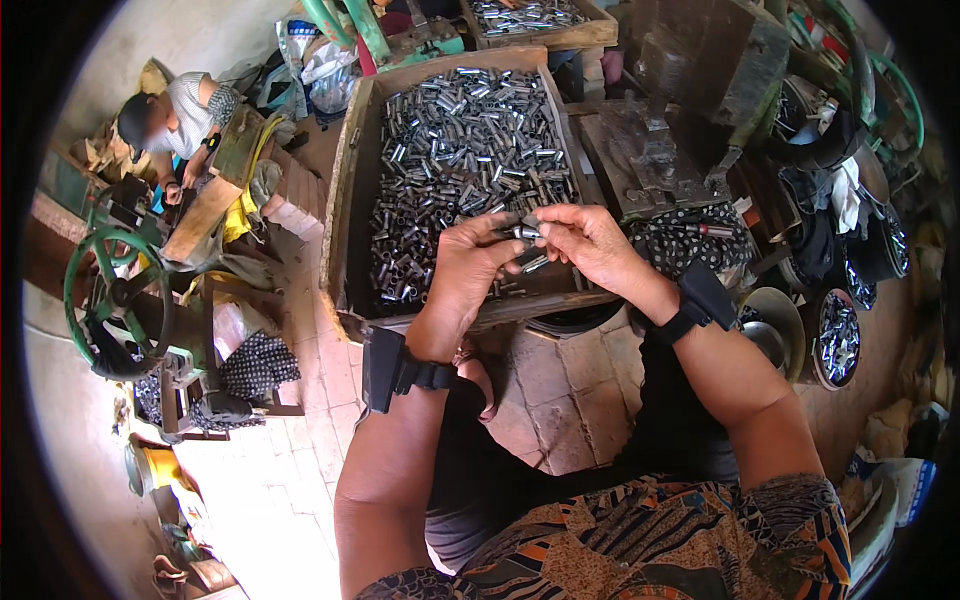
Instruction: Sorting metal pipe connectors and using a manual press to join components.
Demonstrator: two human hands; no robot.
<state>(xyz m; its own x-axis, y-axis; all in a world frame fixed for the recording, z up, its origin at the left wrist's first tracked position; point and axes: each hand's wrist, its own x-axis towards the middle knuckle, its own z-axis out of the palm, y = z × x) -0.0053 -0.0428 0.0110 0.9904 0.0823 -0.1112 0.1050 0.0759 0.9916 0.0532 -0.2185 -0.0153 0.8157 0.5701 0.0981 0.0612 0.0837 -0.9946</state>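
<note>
Above the near side of a wooden tray (352, 190), my two hands meet fingertip to fingertip. Between them is a small shiny metal tube (525, 232), partly covered by fingers. My left hand (470, 258) pinches it from the left, with thumb and fingers closed. From the right, my right hand (592, 245) is closed on the tube's other end. Below and beyond, a heap of short metal tubes (465, 135) fills most of the tray. A few more tubes lie under my right hand, near the tray's front board.
At right of the tray stands a dark metal press (655, 140), with a screwdriver (705, 230) on dotted cloth beside it. Round containers of metal parts (838, 338) sit farther right. Another person (185, 120) works at far left, behind a green handwheel (118, 300).
</note>
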